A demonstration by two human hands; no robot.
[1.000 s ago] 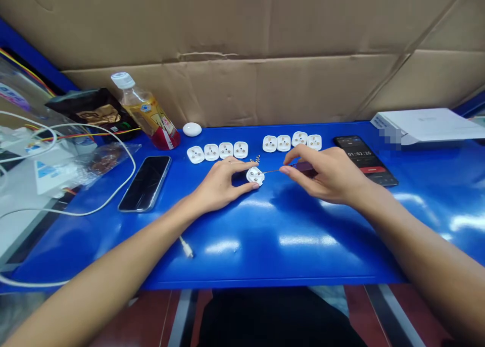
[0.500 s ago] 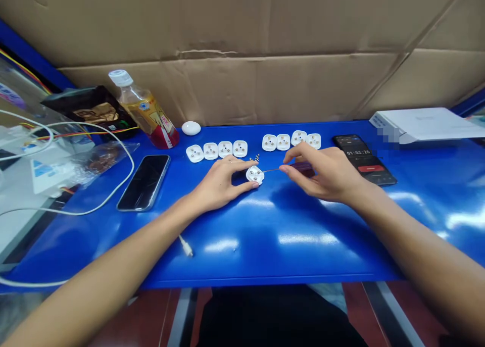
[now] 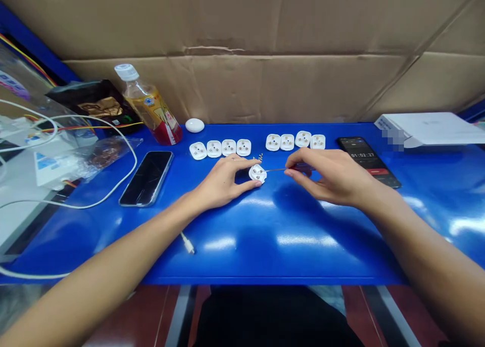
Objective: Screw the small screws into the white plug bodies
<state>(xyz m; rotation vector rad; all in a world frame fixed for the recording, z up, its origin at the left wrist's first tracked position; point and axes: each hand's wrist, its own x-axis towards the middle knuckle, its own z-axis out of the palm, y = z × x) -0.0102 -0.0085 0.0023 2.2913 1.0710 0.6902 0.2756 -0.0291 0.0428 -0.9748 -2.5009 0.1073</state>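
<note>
While left hand [image 3: 223, 185] pinches white plastic piece [image 3: 257, 173] between thumb and forefinger, right hand [image 3: 328, 178] clasps dark-handled screwdriver [image 3: 304, 168], shaft at piece's edge.

On the bench [image 3: 257, 258], the plug piece [image 3: 258, 178] is flanked by the left hand [image 3: 224, 183] and right hand [image 3: 329, 177], backed by loose parts [image 3: 260, 157] and two rows of pieces [image 3: 214, 150], with a phone [image 3: 146, 179] placed farther left, a second phone [image 3: 364, 156] farther right.

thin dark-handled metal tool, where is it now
In the head view, the thin dark-handled metal tool sits just right of centre, gripped in the right hand, its tip at the small white plastic piece the left hand holds.
</note>
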